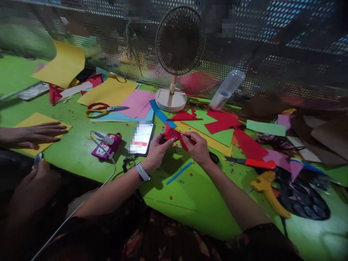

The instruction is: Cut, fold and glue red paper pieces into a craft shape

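Note:
Between my two hands is a piece of red paper (171,132), held above the green table. My left hand (159,149), with a pale watch band at the wrist, pinches its left side. Thumb and fingers of my right hand (197,148) are closed on its right part. Just left of my left hand lies a lit phone (141,138). Below my hands a narrow blue paper strip (179,173) rests on the table among small red and blue scraps. Behind my hands are yellow and green sheets and cut red paper (220,122).
A fan (171,99) stands at the back beside a tilted plastic bottle (227,90). Scissors (106,110) and a purple power adapter (106,148) lie left. At right are a red-handled cutter (259,164), a yellow glue gun (272,194) and a black palette (304,201). Another person's hand (40,133) presses yellow paper.

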### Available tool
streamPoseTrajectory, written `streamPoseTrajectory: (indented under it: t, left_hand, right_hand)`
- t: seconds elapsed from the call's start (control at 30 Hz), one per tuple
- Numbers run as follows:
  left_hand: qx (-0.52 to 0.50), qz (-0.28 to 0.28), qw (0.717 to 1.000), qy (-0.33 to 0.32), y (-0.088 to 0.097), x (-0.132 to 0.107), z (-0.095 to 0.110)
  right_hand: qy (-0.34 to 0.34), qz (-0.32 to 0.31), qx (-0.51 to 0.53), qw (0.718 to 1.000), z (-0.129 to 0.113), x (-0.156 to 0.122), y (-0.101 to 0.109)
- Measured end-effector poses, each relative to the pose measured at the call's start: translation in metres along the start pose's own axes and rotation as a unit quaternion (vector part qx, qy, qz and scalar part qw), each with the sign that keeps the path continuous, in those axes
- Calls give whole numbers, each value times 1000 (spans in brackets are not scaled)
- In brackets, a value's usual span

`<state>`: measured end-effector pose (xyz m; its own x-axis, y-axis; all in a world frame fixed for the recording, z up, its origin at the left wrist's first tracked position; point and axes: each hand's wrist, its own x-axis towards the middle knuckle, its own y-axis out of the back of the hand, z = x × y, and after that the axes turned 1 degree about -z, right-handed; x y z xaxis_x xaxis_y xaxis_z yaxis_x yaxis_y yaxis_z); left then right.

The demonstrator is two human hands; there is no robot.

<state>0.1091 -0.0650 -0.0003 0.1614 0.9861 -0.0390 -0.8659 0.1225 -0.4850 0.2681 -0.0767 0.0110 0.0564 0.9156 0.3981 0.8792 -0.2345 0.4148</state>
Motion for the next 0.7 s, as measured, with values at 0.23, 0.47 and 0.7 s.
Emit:
streamPoseTrajectory:
  t: [0.23, 0.47, 0.7]
  left_hand:
    - [24, -53, 998, 6, -2, -3, -1]
    - [23, -24, 999, 25, 4, -1, -2]
    - [-28, 2, 1000, 12, 4, 0, 4]
  right_hand:
    - [-88, -32, 79, 992, 3, 0, -2]
    - [-70, -42, 22, 996, -4, 6, 10]
    - [-49, -104, -21, 993, -2, 13, 24]
